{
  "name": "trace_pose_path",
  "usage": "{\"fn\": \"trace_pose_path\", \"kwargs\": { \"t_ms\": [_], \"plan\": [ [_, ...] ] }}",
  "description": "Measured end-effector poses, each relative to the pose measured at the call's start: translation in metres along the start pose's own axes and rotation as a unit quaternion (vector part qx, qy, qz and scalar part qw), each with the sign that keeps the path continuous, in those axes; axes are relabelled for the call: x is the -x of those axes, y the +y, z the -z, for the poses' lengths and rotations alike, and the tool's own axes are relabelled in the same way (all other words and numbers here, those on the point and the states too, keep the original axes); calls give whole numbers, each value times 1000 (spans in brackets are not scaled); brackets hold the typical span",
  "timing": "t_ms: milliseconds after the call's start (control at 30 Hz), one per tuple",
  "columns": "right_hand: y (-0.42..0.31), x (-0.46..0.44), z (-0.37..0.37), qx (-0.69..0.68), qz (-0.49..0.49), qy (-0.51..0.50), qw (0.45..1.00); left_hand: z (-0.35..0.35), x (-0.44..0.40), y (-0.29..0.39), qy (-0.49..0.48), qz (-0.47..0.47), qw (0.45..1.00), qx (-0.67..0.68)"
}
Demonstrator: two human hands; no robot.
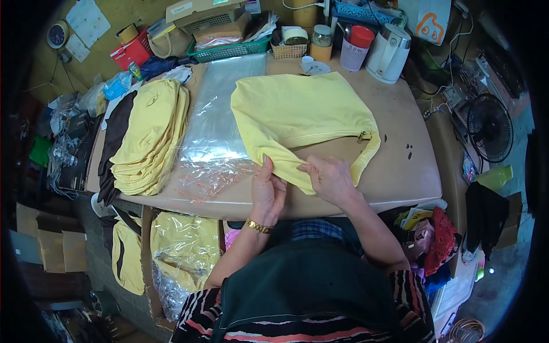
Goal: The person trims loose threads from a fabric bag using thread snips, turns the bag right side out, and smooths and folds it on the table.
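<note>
A yellow cloth bag (303, 106) lies spread on the tan work table (403, 171), its near edge lifted and bunched. A small dark metal zipper pull shows near its right corner, beside the loop of its strap. My left hand (267, 194), with a gold watch at the wrist, pinches the bag's near edge between thumb and fingers. Just to the right, my right hand (330, 180) is closed on the same edge. Left of the bag lie clear plastic sleeves (220, 108), and beyond them a stack of folded yellow bags (150, 137).
Dark cloth (117, 131) lies beside the stack. Along the back stand a green basket (229, 51), a jar (321, 43), a lilac cup (353, 54) and a white kettle (389, 54). Below the front edge, a box (147, 274) holds plastic-wrapped yellow cloth. A black fan (490, 127) stands at right.
</note>
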State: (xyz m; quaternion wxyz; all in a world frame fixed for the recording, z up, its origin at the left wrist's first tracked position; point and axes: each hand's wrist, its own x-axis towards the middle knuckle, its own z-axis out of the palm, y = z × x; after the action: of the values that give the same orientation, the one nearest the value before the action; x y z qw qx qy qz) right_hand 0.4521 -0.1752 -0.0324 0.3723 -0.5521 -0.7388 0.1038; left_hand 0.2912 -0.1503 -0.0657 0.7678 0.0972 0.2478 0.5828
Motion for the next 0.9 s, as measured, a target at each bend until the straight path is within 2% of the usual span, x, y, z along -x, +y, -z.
{"fn": "trace_pose_path", "kwargs": {
  "t_ms": [67, 100, 133, 167, 233, 300, 333, 400, 533, 600, 700, 733, 800, 867, 900],
  "plan": [
    [-1, -7, 6, -7, -21, 3, 1000, -12, 9, -1, -67, -19, 993, -92],
    [-2, -10, 10, -14, -45, 6, 999, -10, 12, -7, -69, -16, 993, -94],
    [-4, -14, 13, -13, -48, 7, 999, -6, 16, -16, -101, -5, 964, -246],
    [-5, -19, 15, -17, -56, -7, 998, -3, 18, -22, -131, 5, 911, -391],
    [-12, -23, 28, -23, -64, -16, 998, 1, 13, -20, -132, 0, 924, -360],
    [-16, -22, 48, -89, -158, -39, 983, 1, 10, -14, -131, -5, 935, -330],
    [-10, -17, 52, -89, -156, -39, 983, -3, 10, -10, -117, -16, 945, -304],
    [1, -2, 55, -54, -37, -6, 998, -12, 10, -7, -102, -30, 955, -276],
    [8, 12, 44, -20, -51, 8, 998, -19, 11, -9, -78, -34, 964, -252],
    [7, 10, 40, 6, -4, 57, 998, -13, 8, -7, -85, -38, 964, -250],
    [4, 0, 40, -20, -47, 58, 997, 3, 0, -15, -135, -22, 976, -167],
    [-1, -6, 42, -20, -47, 59, 997, 7, 1, -22, -121, -46, 954, -272],
    [-11, -18, 49, -51, -95, -19, 994, 10, 4, -30, -106, -70, 919, -374],
    [-9, -20, 50, -95, -81, -13, 992, -14, 19, -23, -160, -19, 897, -412],
    [-9, -21, 50, -141, -67, -5, 988, -11, 15, -22, -163, -43, 910, -378]
  ]
}}
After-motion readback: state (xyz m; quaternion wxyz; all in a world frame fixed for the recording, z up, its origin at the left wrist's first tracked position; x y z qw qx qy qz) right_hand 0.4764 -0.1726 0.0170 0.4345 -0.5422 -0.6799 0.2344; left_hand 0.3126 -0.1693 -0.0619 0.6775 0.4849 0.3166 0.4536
